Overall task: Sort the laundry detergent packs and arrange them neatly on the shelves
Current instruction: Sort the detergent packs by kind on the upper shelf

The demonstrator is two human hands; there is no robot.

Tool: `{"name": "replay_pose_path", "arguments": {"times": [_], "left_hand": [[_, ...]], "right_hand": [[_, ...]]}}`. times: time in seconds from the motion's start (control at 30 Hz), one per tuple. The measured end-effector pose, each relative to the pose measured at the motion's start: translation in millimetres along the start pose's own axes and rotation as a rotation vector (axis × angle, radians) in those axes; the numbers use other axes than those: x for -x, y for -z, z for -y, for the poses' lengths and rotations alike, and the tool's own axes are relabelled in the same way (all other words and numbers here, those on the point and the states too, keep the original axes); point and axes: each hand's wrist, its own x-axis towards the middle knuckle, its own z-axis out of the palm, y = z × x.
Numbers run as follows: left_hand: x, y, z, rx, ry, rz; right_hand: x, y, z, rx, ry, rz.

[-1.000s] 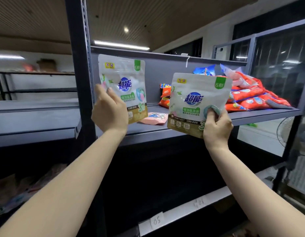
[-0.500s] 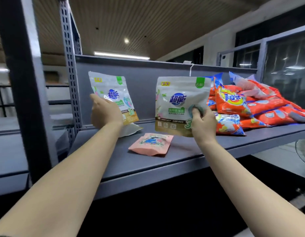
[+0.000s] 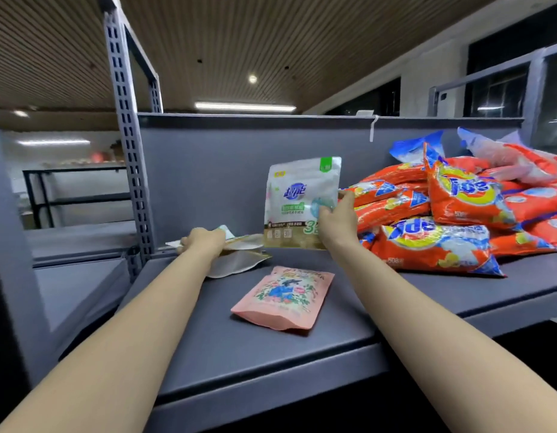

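Best if the white pack [image 3: 297,203] pinched in the right hand [image 3: 336,221] gets stood squarely beside the one [image 3: 239,256] gripped flat by the left hand [image 3: 202,242].

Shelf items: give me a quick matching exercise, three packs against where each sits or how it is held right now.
Things:
1. white pouch
2. pink pouch
3. orange bags

States:
A. piled at the shelf's right
B. held upright by the right hand
C. lying flat, untouched, between the forearms

Pairs: 1-B, 2-C, 3-A
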Motion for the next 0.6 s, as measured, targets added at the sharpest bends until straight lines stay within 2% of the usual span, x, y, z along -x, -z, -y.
{"name": "replay_pose_path", "arguments": {"times": [0.07, 0.17, 0.27, 0.33, 0.37, 0.43, 0.5, 0.6], "left_hand": [[2, 2, 1, -0.075, -0.07, -0.016], [7, 7, -3, -0.221, -0.184, -0.06], [9, 11, -2, -0.293, -0.261, -0.033], [13, 14, 4, -0.355, -0.239, 0.066], [15, 16, 8, -0.398, -0.208, 0.113], [18, 20, 17, -0.502, -0.175, 0.132], [19, 22, 21, -0.606, -0.166, 0.064], [28, 25, 18, -0.718, -0.108, -0.049]], "right_hand": [[-4, -9, -6, 0.132, -0.105, 0.09], [-6, -19, -16, 0.532, -0.247, 0.386], [-3, -23, -17, 0.584, -0.261, 0.686], [1, -26, -17, 0.556, -0.24, 0.855], [2, -27, -19, 0.618, -0.204, 0.912], [3, -32, -23, 0.841, -0.103, 0.914], [3, -34, -23, 0.998, -0.05, 0.82], [4, -33, -16, 1.069, 0.033, 0.717]]}}
